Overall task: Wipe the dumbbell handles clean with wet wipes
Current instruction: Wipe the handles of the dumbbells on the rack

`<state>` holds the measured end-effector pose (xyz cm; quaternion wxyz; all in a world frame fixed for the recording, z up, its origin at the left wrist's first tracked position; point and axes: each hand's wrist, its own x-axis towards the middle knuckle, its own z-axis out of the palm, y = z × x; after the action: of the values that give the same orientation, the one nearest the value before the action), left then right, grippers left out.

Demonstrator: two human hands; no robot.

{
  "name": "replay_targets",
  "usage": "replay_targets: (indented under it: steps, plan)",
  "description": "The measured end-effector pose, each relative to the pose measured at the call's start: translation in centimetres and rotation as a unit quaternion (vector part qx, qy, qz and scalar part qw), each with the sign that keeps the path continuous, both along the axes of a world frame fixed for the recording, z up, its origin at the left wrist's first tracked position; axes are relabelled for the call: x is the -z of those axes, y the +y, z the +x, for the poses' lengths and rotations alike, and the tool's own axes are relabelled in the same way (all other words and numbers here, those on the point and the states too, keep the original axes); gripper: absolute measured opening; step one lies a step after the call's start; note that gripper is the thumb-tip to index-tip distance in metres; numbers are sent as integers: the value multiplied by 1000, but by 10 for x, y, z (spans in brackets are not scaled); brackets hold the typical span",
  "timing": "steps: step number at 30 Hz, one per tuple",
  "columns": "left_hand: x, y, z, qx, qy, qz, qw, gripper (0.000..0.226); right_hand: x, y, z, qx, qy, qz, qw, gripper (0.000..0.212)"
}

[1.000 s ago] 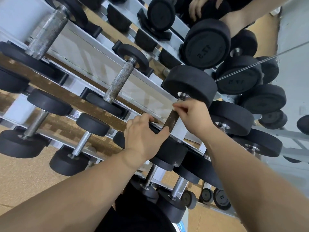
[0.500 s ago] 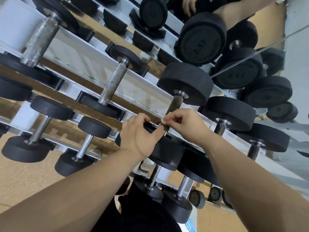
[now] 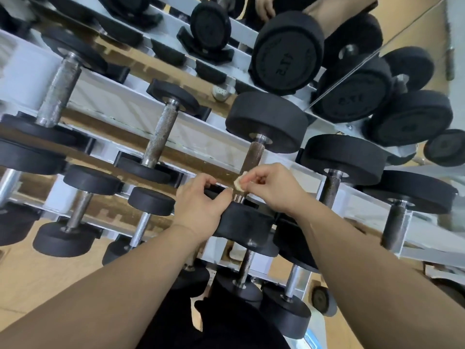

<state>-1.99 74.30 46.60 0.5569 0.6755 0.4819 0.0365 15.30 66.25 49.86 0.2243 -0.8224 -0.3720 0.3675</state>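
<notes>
Logged from my remote station, left to right. Pale metal rack (image 3: 120,107): tiered, running across the whole view. Far-left dumbbell (image 3: 59,90): thick speckled knurled bar and black heads, on the upper tier. Small dumbbells (image 3: 80,210): tier below, with smooth bright bars. Second dumbbell (image 3: 161,136): knurled bar, with heads seated in black cradles. Left hand (image 3: 198,207): fingers curled over the top edge of the middle dumbbell (image 3: 242,222), on its near head, gripping it with the thumb along that edge. Handle (image 3: 253,157) of that dumbbell: dark brownish, rising to the far head. Wet wipe (image 3: 240,183): small crumpled off-white wad at the handle's lower end. Right hand (image 3: 271,190): I read thumb and fingertips pinched tight on the wad, with the remaining fingers curled in. Neighbouring dumbbell (image 3: 331,190): just to the right, dark bar. Larger dumbbells (image 3: 286,54): upper right, round black faces toward me.
</notes>
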Motion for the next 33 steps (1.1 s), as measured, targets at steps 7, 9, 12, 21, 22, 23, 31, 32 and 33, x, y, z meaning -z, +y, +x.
replay_targets:
  steps: [7,9,12,21,22,23,31,32,33]
  plan:
    - [-9,3,3,13,52,62,997,63,20,12,7,203,-36,115,972,12]
    - [-14,0,8,-16,49,80,995,52,20,1,1,155,39,64,985,11]
    - [-23,-12,21,-53,40,60,996,33,20,-9,-2,98,49,58,992,13]
    - [-23,-19,31,-41,80,84,992,31,21,-3,1,221,74,117,966,11]
    - [-23,-18,30,-42,79,78,993,30,21,-13,-7,206,113,83,969,11]
    - [-23,-18,30,-41,79,74,993,30,21,-21,-14,199,158,58,965,12]
    - [-22,-20,28,-46,77,73,993,35,22,3,2,341,157,188,908,10]
    - [-23,-21,28,-49,77,72,993,39,23,2,1,338,148,185,911,7]
    - [-24,-21,28,-51,76,73,993,41,23,-1,-2,320,141,173,921,5]
